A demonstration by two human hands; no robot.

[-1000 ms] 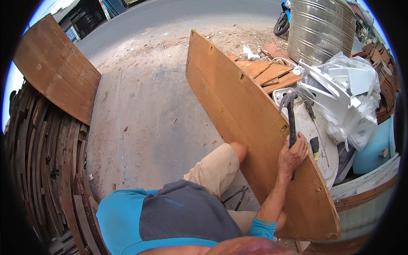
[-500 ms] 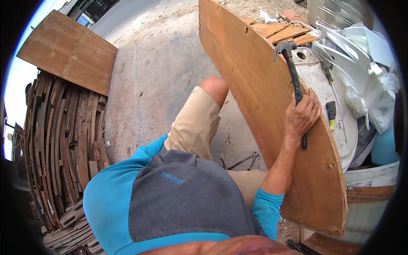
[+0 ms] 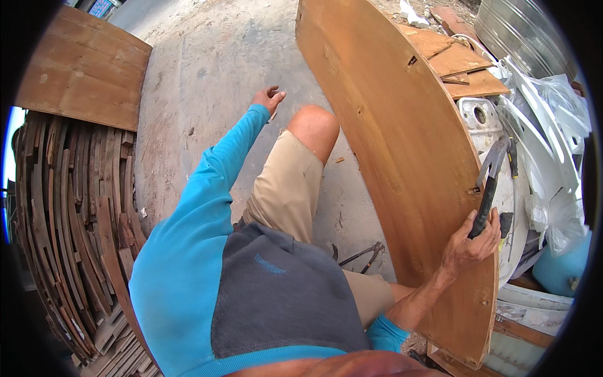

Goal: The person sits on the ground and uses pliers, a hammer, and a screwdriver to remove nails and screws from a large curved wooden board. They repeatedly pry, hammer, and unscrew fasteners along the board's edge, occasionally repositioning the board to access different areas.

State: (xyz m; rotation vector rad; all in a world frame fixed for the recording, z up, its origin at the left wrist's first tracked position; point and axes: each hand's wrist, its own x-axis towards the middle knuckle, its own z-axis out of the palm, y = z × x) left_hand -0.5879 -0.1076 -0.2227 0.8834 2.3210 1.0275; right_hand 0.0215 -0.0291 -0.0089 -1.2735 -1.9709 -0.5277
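My right hand (image 3: pixel 472 244) is closed round the black handle of a claw hammer (image 3: pixel 488 195), whose metal head points away from me. That hand is over the outer edge of a large brown wooden panel (image 3: pixel 383 132), which stands on edge along my right side. My left hand (image 3: pixel 269 100) is out in front, just beyond my bent knee and above the concrete ground. Its fingers are loosely bent and apart, and I see no tool in it. A small dark-and-light bit shows just below that hand, too small to name.
Stacked wooden strips (image 3: pixel 81 213) fill the left, with another brown panel (image 3: pixel 88 69) over them. A pincer-like metal tool (image 3: pixel 370 254) lies on the ground by my legs. Beyond the standing panel are plywood pieces (image 3: pixel 458 60), white plastic scraps (image 3: pixel 540 119) and a screwdriver (image 3: pixel 513 157).
My left arm, earlier tucked by my side with its hand hidden, now reaches forward past my knee. My right hand has moved the hammer outward and nearer to me, over the panel's edge.
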